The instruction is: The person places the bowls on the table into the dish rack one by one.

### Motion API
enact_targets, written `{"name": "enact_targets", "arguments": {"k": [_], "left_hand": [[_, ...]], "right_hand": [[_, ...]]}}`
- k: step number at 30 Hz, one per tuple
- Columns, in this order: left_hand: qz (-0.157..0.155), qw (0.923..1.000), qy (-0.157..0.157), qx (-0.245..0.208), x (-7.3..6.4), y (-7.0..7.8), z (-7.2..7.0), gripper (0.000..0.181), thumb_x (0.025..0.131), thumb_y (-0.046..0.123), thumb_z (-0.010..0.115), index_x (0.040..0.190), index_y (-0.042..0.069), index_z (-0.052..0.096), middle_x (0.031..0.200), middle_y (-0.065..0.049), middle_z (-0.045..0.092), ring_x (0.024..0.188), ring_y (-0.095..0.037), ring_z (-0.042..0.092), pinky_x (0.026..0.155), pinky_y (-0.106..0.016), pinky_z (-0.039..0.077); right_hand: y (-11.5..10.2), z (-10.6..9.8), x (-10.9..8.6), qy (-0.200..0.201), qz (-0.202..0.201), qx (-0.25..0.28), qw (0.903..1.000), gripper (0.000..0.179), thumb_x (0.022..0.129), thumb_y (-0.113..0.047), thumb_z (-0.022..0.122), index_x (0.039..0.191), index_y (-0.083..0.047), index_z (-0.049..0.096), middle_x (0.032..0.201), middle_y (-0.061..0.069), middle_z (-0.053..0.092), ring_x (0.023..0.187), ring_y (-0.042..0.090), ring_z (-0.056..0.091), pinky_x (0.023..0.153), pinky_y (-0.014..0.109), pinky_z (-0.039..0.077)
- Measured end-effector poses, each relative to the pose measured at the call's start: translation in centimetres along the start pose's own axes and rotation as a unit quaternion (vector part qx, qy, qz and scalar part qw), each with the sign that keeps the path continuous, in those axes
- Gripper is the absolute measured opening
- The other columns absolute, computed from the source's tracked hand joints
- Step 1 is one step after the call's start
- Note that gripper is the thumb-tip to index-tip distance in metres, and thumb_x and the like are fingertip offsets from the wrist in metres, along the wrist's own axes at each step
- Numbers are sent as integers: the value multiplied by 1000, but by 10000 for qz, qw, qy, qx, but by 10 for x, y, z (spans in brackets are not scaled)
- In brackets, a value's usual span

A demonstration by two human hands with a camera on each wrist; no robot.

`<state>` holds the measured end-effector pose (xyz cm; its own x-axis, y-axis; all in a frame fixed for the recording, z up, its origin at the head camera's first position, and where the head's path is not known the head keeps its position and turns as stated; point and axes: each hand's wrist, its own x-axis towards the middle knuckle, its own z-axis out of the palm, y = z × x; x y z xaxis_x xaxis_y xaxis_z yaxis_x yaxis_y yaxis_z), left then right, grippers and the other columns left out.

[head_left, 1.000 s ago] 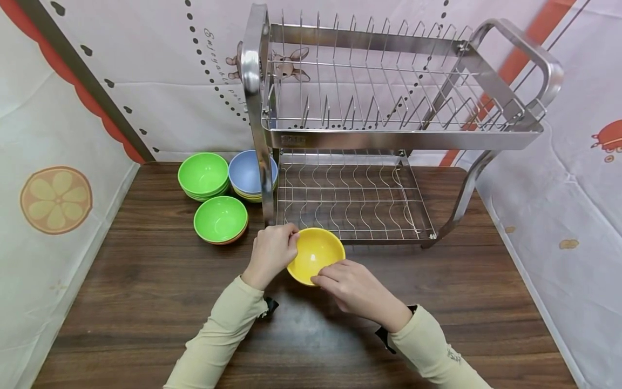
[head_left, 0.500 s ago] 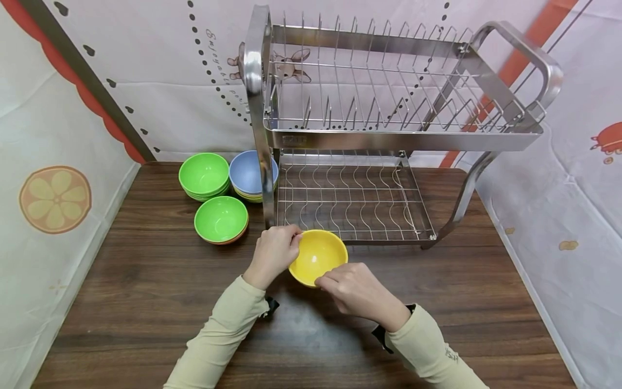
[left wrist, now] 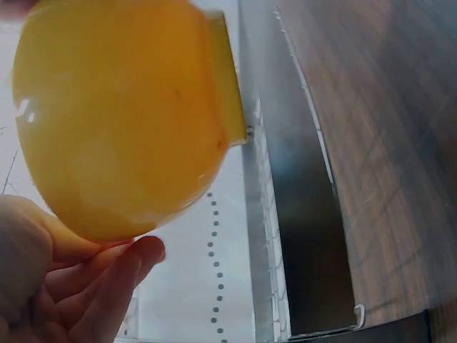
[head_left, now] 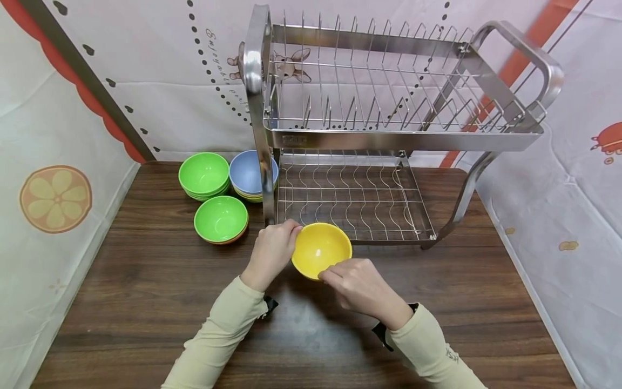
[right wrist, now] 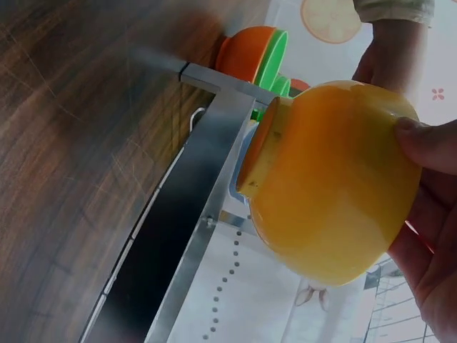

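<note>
A yellow bowl [head_left: 321, 249] is held between both hands above the table, in front of the dish rack's lower shelf, its inside facing up toward the head view. My left hand [head_left: 273, 249] pinches its rim on the left side. At its near right rim, my right hand [head_left: 358, 285] grips with thumb and fingers. The left wrist view shows the bowl's outer wall [left wrist: 121, 114] with the left fingers [left wrist: 107, 279] curled at its edge. From the right wrist, the bowl's foot [right wrist: 263, 146] is visible, raised off the wood, and the right thumb [right wrist: 428, 145] presses on the outside.
A two-tier metal dish rack [head_left: 398, 141] stands at the back. Left of it are a stack of green bowls [head_left: 203, 174], a stack topped by a blue bowl [head_left: 250, 172], and a green bowl [head_left: 221, 219] resting in an orange one. Wooden tabletop [head_left: 146, 302] spreads around the arms.
Over the last second the yellow bowl has shifted slightly to the right, and lately a little toward the rack. Both hands keep their hold. The stacked bowls and rack stay put.
</note>
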<state>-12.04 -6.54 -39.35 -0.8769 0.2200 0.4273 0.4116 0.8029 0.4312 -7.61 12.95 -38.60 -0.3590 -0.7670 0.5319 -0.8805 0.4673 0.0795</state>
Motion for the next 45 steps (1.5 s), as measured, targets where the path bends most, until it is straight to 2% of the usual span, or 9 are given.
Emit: {"name": "enact_targets", "arguments": {"k": [5,9,13,20,23,28,32,41,45], "left_hand": [[120,9991,401,4,-1,-3,-9,10,83,16,66,78,7,67,68,-4,66,56,-20,61,51,-35,49],[59,9970,759,-145,-1,-7,-18,13,78,18,72,77,7,65,66,-4,65,55,-16,60,51,-31,48],[-226,9926,1088,-496,-1,-15,-25,21,75,17,75,83,4,61,69,-5,65,59,-14,61,55,-26,50],[-828,9789,1625,-917,0,-34,-31,40,75,14,74,106,-3,54,88,-13,61,75,-24,61,60,-33,52],[-945,9781,1588,-962,0,-40,-31,41,79,11,70,113,-5,53,97,-17,59,83,-29,59,63,-36,52],[-1121,9822,1083,-1044,0,-45,-27,32,86,8,60,114,-7,53,101,-21,61,86,-32,60,71,-41,50],[-1072,9840,748,-1207,1,-45,-23,30,88,7,57,116,-4,53,100,-18,62,87,-30,62,78,-42,47],[-978,9844,492,-1379,2,-47,-18,28,89,3,53,117,-3,50,94,-17,60,87,-30,58,77,-43,46],[-949,9836,419,-1476,2,-50,-16,26,89,5,54,114,-1,49,92,-17,60,84,-29,59,75,-41,47]], "right_hand": [[4,-1,1,35,96,33,9999,19,65,1,60,75,-15,60,59,-9,55,47,6,46,44,19,39],[10,-2,2,104,177,93,9997,16,67,0,61,76,-14,61,59,-9,56,48,6,48,44,20,40],[17,-2,5,195,285,63,9994,12,73,-3,59,76,-14,61,59,-8,56,49,6,50,45,21,41],[34,-1,12,382,674,55,9970,4,77,-10,62,78,-14,63,59,-7,56,49,8,50,42,24,40],[41,0,17,480,808,85,9955,6,75,-10,65,80,-13,64,61,-6,58,50,8,52,42,23,39],[52,1,26,560,1079,172,9924,8,75,-9,66,83,-11,65,68,-4,63,54,11,58,43,26,41],[60,3,33,617,1304,332,9890,11,74,-7,68,85,-10,66,74,-2,67,58,14,60,45,28,44],[77,19,48,575,1705,716,9811,12,76,-6,68,88,-6,67,81,4,69,57,16,59,47,29,44],[86,25,54,652,2066,1130,9697,13,77,-4,68,89,-2,66,76,7,67,54,16,55,49,29,44]]}}
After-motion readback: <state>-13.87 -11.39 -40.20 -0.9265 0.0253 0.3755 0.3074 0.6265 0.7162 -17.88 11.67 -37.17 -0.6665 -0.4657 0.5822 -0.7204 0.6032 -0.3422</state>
